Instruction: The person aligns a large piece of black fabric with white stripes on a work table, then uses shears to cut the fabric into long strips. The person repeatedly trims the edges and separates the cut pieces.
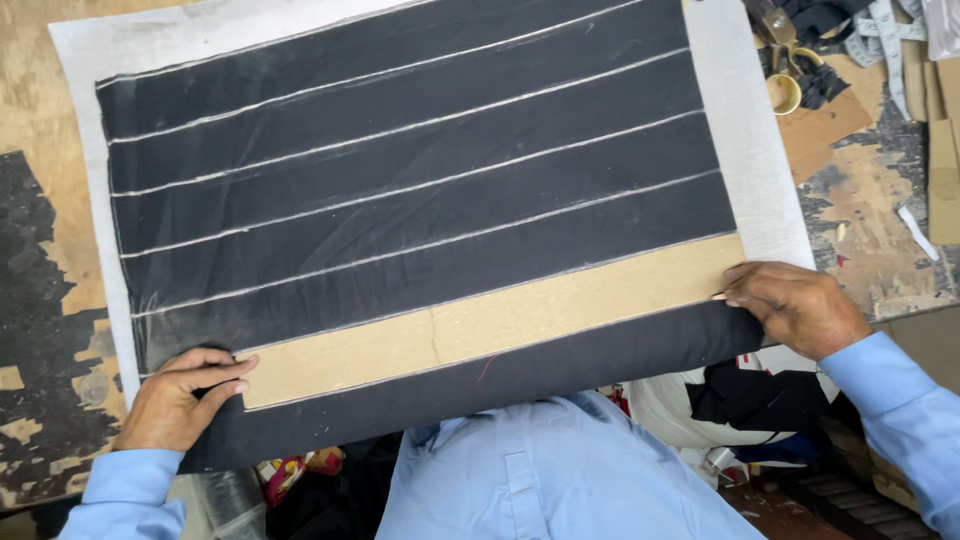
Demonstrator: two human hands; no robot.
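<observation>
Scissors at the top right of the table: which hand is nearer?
Right. The right hand lies below the scissors, on the cardboard strip's right end; the left hand is far across.

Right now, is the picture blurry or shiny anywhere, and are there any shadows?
In the head view, the black cloth and its chalk lines look sharp, with only a soft sheen, no hard glare. The cardboard strip is evenly lit. The left hand and right hand cast only faint shadows. The scissors in the far corner look slightly soft.
</observation>
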